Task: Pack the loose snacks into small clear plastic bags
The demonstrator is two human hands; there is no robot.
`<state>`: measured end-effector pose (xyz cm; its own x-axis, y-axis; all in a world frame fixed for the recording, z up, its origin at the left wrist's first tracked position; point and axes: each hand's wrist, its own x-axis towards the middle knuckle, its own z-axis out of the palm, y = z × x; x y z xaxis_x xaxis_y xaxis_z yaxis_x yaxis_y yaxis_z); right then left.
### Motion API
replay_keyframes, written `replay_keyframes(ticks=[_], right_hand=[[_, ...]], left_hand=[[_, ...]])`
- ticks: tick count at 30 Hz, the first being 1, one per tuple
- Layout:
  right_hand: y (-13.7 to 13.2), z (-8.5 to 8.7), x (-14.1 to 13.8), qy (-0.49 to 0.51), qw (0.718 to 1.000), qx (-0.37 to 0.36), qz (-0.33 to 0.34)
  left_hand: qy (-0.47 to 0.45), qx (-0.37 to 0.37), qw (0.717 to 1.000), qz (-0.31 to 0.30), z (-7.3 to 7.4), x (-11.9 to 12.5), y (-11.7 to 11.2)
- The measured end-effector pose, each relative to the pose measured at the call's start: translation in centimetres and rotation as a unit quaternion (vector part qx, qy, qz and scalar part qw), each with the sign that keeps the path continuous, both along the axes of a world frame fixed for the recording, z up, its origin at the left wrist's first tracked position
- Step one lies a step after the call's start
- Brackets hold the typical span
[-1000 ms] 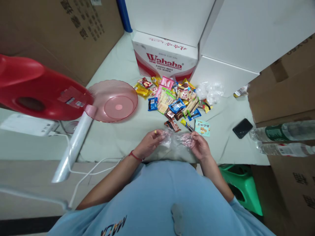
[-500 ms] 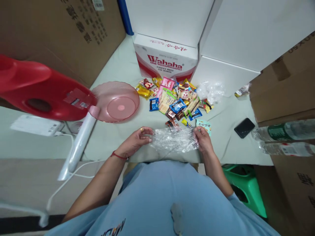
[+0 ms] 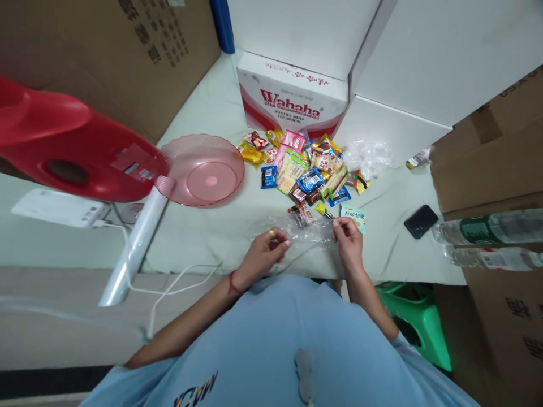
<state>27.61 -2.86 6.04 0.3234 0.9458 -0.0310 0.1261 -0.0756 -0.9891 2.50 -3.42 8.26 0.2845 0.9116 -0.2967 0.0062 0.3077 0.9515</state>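
Observation:
My left hand [image 3: 266, 252] and my right hand [image 3: 348, 239] each pinch an edge of a clear plastic bag [image 3: 306, 232] held just above the table's near edge. The left hand wears a gold ring, and a red string circles its wrist. Just beyond the bag lies a pile of small wrapped snacks [image 3: 309, 172]. A light green snack packet [image 3: 355, 216] lies right beside my right hand. A pink plastic plate [image 3: 202, 169] sits to the left of the pile.
A Wahaha carton [image 3: 292, 102] and white boxes stand behind the snacks. A crumpled clear bag [image 3: 367, 155] lies right of the pile. A black phone [image 3: 419, 221], two water bottles [image 3: 487, 240], a red object [image 3: 63, 147], a white power strip [image 3: 59, 207] and a green stool [image 3: 419, 322] surround the work area.
The bag was stretched wide between my hands half a second ago. My left hand has since moved right, toward the other hand, and the bag now hangs slack and bunched.

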Motion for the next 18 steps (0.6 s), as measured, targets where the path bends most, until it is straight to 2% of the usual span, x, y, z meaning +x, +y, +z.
replay_keyframes(ticks=[3, 5, 8, 11, 14, 16, 18], right_hand=[[-1.8, 1.6, -0.5, -0.071, 0.994, 0.073, 0.038], [-3.0, 2.4, -1.0, -0.120, 0.983, 0.119, 0.066], [-4.5, 2.7, -1.7, -0.164, 0.966, 0.165, 0.109], [-5.2, 2.3, -1.6, -0.172, 0.958, 0.174, 0.148], [-5.3, 2.1, -0.5, -0.159, 0.956, 0.119, 0.217], [-5.0, 2.3, 0.5, -0.157, 0.950, 0.077, 0.258], [-4.2, 2.6, 1.1, -0.174, 0.950, 0.067, 0.252]], left_hand=[[-0.102, -0.151, 0.983, -0.029, 0.0, 3.1, 0.6], [-0.124, -0.185, 0.975, -0.020, 0.0, 4.3, 1.2], [-0.122, -0.185, 0.975, 0.010, -0.2, 5.0, 2.0], [-0.128, -0.176, 0.975, 0.043, -0.6, 4.8, 2.3], [-0.127, -0.149, 0.978, 0.073, -0.9, 4.2, 2.1], [-0.106, -0.125, 0.984, 0.072, -1.1, 3.9, 1.9], [-0.082, -0.105, 0.989, 0.063, -1.4, 3.7, 1.7]])
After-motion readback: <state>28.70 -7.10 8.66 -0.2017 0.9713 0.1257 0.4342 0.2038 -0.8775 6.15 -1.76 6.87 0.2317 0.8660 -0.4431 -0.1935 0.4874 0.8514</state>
